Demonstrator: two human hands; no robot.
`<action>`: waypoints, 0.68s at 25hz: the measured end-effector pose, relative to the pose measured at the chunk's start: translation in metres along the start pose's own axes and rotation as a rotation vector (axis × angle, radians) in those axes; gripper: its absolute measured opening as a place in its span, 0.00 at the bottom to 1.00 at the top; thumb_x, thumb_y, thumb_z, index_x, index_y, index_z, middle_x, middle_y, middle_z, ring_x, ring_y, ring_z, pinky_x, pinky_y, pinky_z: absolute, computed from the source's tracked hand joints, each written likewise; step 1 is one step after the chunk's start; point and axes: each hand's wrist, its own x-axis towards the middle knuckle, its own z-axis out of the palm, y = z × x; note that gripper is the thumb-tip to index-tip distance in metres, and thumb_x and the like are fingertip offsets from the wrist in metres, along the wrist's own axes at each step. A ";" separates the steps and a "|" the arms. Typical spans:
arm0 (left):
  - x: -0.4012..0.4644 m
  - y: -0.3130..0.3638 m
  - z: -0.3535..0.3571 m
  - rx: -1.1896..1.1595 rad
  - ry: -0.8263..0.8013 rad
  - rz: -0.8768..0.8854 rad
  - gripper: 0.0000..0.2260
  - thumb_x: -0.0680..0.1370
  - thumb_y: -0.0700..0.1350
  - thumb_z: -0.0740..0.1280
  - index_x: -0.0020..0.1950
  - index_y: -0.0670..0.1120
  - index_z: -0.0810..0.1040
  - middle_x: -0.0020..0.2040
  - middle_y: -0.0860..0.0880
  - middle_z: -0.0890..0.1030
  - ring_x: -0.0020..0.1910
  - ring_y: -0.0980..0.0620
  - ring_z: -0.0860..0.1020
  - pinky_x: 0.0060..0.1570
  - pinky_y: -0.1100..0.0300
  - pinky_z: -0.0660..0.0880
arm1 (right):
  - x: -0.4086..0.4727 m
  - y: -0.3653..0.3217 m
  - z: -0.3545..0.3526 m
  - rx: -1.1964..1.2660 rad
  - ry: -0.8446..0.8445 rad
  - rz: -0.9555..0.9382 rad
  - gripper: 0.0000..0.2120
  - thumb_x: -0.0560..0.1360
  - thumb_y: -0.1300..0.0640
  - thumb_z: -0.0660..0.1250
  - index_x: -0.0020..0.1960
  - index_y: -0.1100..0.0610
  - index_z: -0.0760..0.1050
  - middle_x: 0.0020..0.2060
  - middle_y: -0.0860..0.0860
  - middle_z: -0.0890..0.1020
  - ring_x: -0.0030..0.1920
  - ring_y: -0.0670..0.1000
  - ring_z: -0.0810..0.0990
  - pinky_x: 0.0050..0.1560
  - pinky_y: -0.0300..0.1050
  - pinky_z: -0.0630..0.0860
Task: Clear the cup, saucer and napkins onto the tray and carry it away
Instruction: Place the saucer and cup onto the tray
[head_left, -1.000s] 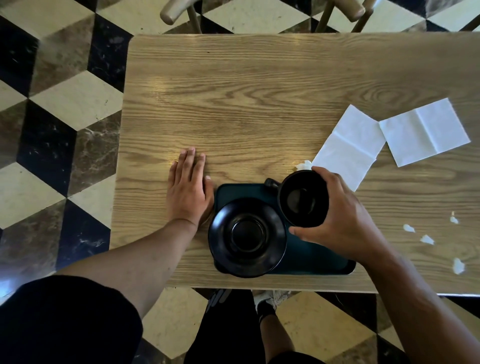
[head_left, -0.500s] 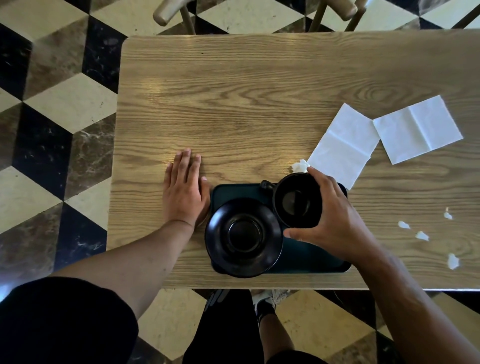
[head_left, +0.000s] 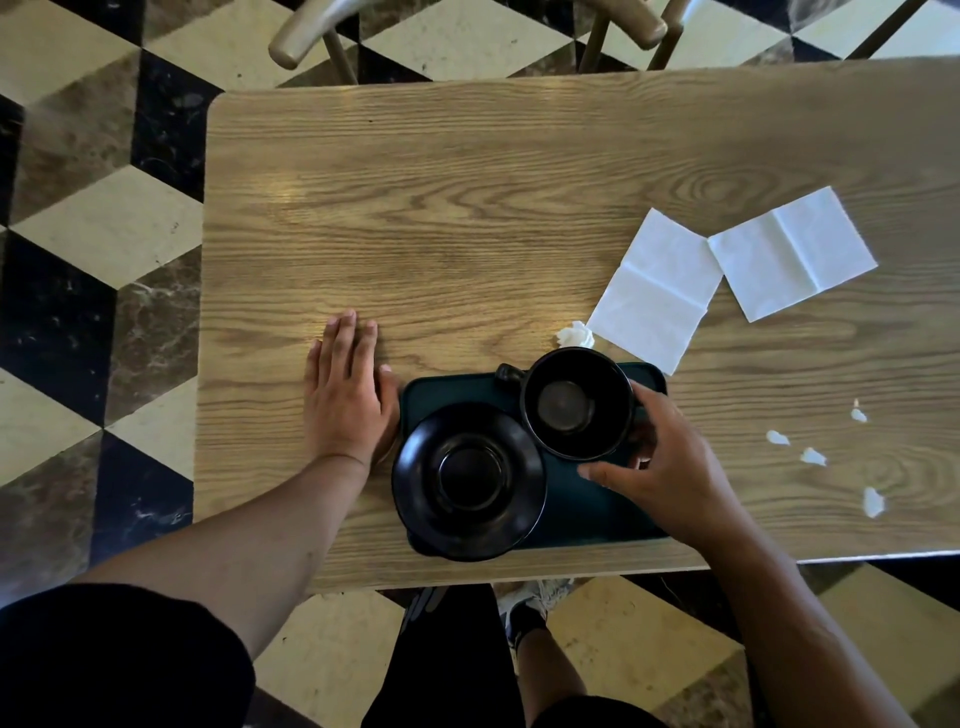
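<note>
Black cup (head_left: 575, 404) on tray (head_left: 582, 512), right hand (head_left: 670, 467) grip loosened beside it, fingers spread.

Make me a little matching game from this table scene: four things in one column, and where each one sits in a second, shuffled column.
Things:
1. saucer
2. cup
3. left hand
4. crumpled paper ball

Places:
A. flat on the table, against the tray's left edge
B. on the table just beyond the tray's far edge
C. left part of the tray, overhanging its near edge
D. far part of the tray, beside the right hand

Pairs: 1-C, 2-D, 3-A, 4-B
</note>
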 end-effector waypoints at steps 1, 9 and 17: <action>0.000 0.000 0.000 0.000 -0.003 0.000 0.25 0.80 0.48 0.57 0.75 0.41 0.71 0.78 0.40 0.68 0.79 0.39 0.65 0.77 0.42 0.61 | 0.000 0.000 0.002 0.048 0.003 0.006 0.43 0.63 0.51 0.84 0.73 0.43 0.67 0.56 0.44 0.82 0.49 0.40 0.82 0.44 0.37 0.80; 0.001 0.001 -0.003 0.018 -0.029 0.010 0.25 0.81 0.49 0.55 0.75 0.41 0.71 0.78 0.39 0.68 0.78 0.39 0.65 0.77 0.41 0.61 | 0.000 0.001 0.002 0.154 -0.029 0.028 0.42 0.64 0.55 0.84 0.71 0.40 0.65 0.54 0.40 0.82 0.49 0.37 0.83 0.43 0.31 0.77; -0.001 -0.004 0.003 0.044 0.023 0.069 0.22 0.82 0.46 0.57 0.74 0.39 0.72 0.76 0.37 0.70 0.76 0.37 0.68 0.75 0.40 0.64 | 0.005 0.010 0.002 0.166 0.172 0.094 0.24 0.75 0.66 0.70 0.67 0.47 0.76 0.48 0.35 0.84 0.44 0.37 0.84 0.47 0.31 0.79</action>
